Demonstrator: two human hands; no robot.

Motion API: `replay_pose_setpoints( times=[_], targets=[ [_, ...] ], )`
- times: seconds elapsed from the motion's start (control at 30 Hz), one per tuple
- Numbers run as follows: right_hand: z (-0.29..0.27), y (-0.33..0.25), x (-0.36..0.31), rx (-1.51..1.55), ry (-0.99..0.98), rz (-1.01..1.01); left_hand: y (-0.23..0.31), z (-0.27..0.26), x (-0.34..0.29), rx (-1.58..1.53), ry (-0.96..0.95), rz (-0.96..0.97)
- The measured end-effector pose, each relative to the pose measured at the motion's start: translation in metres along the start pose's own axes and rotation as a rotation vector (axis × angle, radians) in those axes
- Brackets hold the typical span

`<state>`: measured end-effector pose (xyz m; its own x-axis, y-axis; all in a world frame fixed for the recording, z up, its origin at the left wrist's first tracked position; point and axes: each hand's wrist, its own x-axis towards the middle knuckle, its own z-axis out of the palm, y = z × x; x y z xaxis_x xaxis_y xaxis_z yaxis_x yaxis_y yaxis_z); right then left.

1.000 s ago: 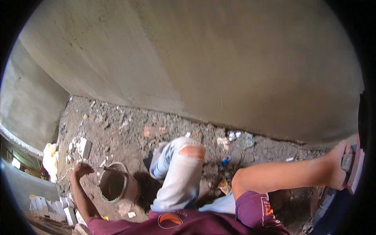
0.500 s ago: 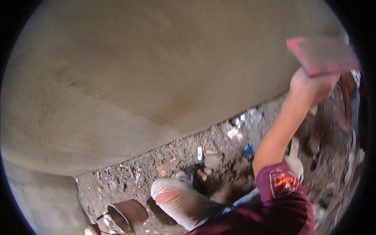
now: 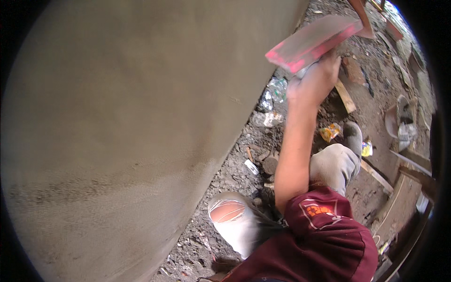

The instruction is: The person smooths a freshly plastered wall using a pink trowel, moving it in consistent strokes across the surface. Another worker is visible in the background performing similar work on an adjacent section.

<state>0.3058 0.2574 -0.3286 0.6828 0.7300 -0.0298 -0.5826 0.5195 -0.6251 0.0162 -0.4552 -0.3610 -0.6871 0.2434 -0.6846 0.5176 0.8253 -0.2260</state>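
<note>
The wall (image 3: 122,122) fills the left and middle of the view, a broad grey coat of plaster, smooth over most of its face and darker and rougher along a band low on the left. Its finish looks fresh, so any careless knock could gouge or smear it.

Below it lies rubble (image 3: 221,225), loose stones and scraps against the foot of the wall. The person crouches there, one knee (image 3: 228,211) showing through torn trousers. The footing looks uneven; a slip on the stones could throw the body against the plaster.

Right of centre the right hand (image 3: 312,84) is raised, its fingers wrapped tight around the grip of a red float (image 3: 312,42). The float is up in the air, clear of the wall and tilted, its flat face toward the camera. If it meets the plaster edge first instead of flat, the corner could dig a line.

Farther right, planks (image 3: 345,96), wrappers (image 3: 331,131) and a bucket (image 3: 399,120) litter the ground, all easy to trip on.

The left hand is out of view, so its grip cannot be told.
</note>
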Motion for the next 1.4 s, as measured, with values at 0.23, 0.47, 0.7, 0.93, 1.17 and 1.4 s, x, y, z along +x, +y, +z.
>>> replay_pose_setpoints(
  times=[0.23, 0.47, 0.7, 0.93, 1.17, 1.4],
  targets=[
    [-0.134, 0.063, -0.114, -0.366, 0.117, 0.27, 0.228, -0.137, 0.076, -0.082, 0.099, 0.73],
    [-0.117, 0.018, -0.126, -0.589, -0.106, 0.083, 0.282, -0.227, 0.025, -0.466, 0.75, 1.314],
    [-0.011, -0.001, -0.147, -0.772, -0.402, -0.197, 0.267, -0.307, 0.044, -0.616, 2.067, 1.734],
    [0.044, -0.015, -0.179, -0.708, -0.519, -0.645, 0.26, -0.302, 0.05, -0.072, 2.236, 1.319],
    [0.039, 0.006, -0.152, -0.784, -0.589, -0.667, 0.208, -0.312, 0.031, 0.285, 2.339, 0.931],
    [0.031, 0.049, -0.055, -0.807, -0.48, -0.715, 0.206, -0.327, 0.028, 0.574, 2.361, 0.41]
  ],
)
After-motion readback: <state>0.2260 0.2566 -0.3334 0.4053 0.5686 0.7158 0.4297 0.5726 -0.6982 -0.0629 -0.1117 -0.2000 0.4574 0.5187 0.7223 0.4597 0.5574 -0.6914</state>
